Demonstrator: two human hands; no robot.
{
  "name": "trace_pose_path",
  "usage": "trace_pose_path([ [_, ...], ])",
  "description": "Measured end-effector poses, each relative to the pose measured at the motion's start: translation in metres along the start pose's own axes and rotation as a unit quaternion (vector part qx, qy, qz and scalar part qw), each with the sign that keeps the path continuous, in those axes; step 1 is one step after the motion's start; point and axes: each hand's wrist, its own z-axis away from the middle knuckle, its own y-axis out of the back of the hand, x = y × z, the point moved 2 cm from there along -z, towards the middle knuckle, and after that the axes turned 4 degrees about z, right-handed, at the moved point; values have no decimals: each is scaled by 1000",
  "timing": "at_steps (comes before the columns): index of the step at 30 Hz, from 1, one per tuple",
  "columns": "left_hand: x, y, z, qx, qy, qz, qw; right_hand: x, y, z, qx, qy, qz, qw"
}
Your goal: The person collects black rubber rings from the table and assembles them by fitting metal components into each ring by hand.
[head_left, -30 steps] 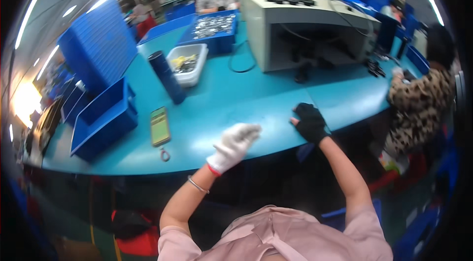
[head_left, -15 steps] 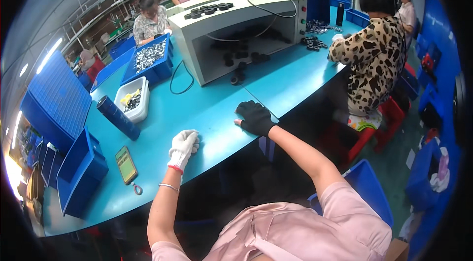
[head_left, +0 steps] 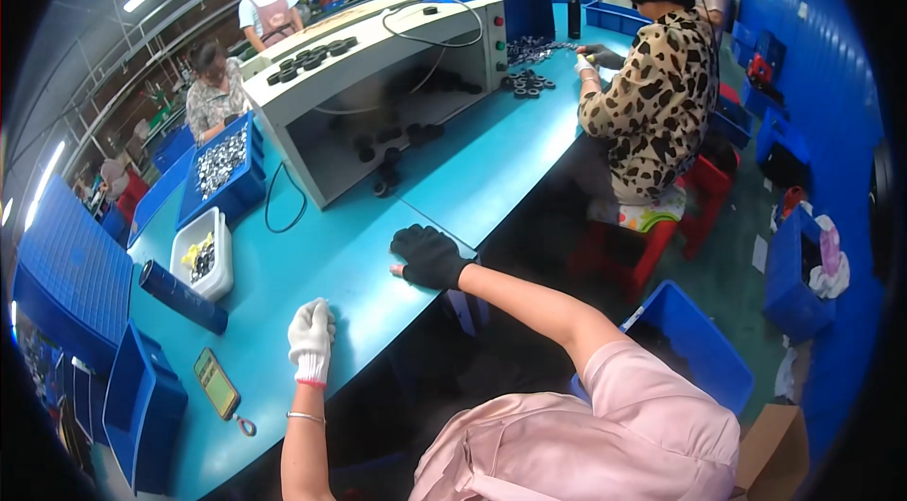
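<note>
My left hand, in a white knit glove with a red cuff edge, rests on the turquoise table near its front edge. Its fingers are curled into a loose fist with nothing showing in them. To the right, my right hand lies palm down in a black glove, fingers apart and holding nothing, beside a seam in the tabletop. A phone with a ring strap and a dark blue bottle lie left of my left hand. Black rings sit beyond my right hand, at the machine's opening.
A cream box-shaped machine stands ahead with black rings on top. A white tub and a blue bin of small metal parts stand at the left. Rightward, a co-worker in a spotted top handles parts. A blue bin stands beside me.
The whole view has swung, so the table and machine sit farther left in the picture. Both my hands stay resting on the table. The co-worker at the right has raised their hands.
</note>
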Motion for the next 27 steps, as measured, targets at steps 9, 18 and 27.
trace_pose_path([
  [9,1,-20,-27,-3,-10,6,1000,7,-5,-8,-13,10,-23,1000],
  [18,-2,-32,-70,-24,-58,31,998,-57,-54,-112,89,131,-248,956],
  [27,-6,-14,-75,-65,44,214,974,-85,-79,-118,-184,40,-518,835],
])
